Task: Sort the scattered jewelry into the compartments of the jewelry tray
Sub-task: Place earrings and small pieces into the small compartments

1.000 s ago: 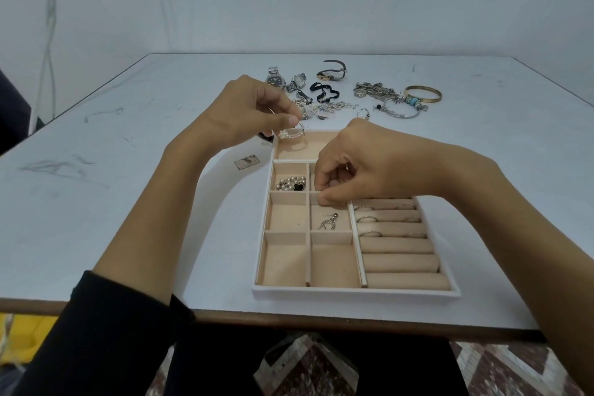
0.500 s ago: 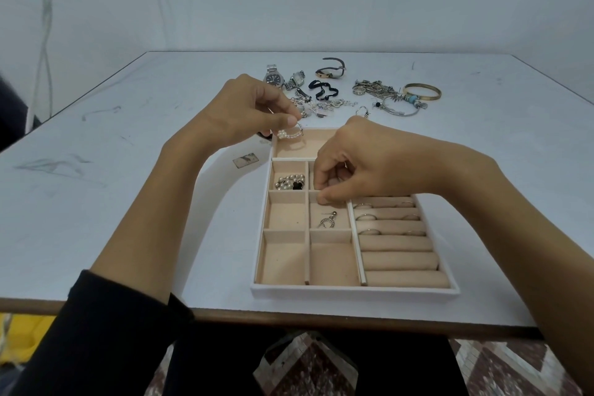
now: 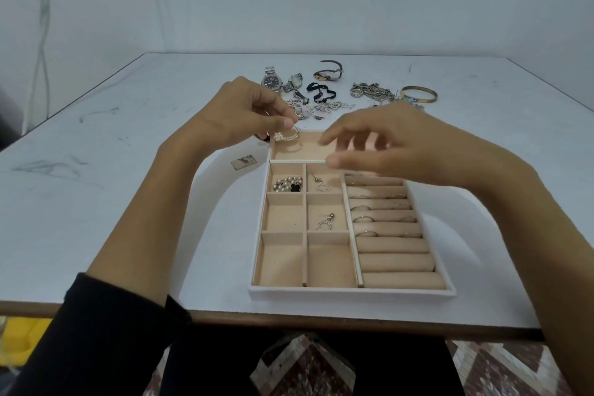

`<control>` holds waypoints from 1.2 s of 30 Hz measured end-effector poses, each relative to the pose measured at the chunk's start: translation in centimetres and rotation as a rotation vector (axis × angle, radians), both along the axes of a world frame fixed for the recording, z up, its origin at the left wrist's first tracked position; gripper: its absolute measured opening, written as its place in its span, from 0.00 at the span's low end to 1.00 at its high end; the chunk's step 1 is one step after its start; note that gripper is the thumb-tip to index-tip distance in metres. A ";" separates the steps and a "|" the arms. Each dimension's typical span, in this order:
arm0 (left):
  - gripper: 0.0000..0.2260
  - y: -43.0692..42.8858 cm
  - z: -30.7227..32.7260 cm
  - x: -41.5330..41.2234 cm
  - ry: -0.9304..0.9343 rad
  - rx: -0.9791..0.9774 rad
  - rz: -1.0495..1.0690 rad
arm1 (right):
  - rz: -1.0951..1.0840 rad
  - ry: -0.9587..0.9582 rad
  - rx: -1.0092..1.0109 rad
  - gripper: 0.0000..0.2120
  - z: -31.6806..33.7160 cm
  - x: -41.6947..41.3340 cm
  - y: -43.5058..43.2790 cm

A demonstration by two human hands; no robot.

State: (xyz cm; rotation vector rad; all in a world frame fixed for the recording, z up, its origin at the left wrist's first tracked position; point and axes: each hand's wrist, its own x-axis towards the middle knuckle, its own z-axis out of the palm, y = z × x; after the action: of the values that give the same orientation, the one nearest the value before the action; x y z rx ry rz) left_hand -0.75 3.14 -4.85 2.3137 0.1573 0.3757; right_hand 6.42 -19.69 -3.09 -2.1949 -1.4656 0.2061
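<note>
The beige jewelry tray (image 3: 350, 291) lies at the table's near edge. My left hand (image 3: 238, 116) pinches a pearl hoop earring (image 3: 287, 136) over the tray's far left corner. Above the tray's far part, my right hand (image 3: 395, 145) hovers with fingers spread and nothing in it. A pearl piece with a black clover (image 3: 287, 186) lies in one small compartment, a thin earring (image 3: 319, 184) in the one beside it, a sparkly earring (image 3: 326, 222) in the one below. Several rings (image 3: 363, 218) sit in the ring rolls. Scattered jewelry (image 3: 318, 104) lies beyond the tray.
Two watches (image 3: 273, 82) (image 3: 294, 82), a dark strap watch (image 3: 329, 71), a black band (image 3: 321, 92), a chain heap (image 3: 371, 92) and a gold bangle (image 3: 419, 94) lie at the back. A small card (image 3: 244, 162) sits left of the tray.
My right hand has lifted out of the small compartment and opened, leaving a thin earring there. The left hand keeps its hold on the pearl hoop earring.
</note>
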 end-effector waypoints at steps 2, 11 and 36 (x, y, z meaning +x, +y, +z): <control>0.06 0.0 0.1 -0.1 0.004 -0.002 0.002 | -0.107 -0.007 0.076 0.17 -0.8 0.5 -1.9; 0.05 -0.7 0.4 -1.0 0.005 -0.051 -0.051 | -0.433 0.001 -0.088 0.27 -6.1 -1.3 -8.4; 0.08 -4.8 -0.4 -8.2 0.042 0.190 -0.266 | -0.463 -0.115 -0.269 0.27 -6.3 -2.1 -8.5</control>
State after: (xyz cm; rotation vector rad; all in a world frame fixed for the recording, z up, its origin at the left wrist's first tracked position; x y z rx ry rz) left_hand -8.94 -1.64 -5.29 2.4898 -0.1715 0.2143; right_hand 4.27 -28.18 -9.42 -2.7353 -0.9869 0.1240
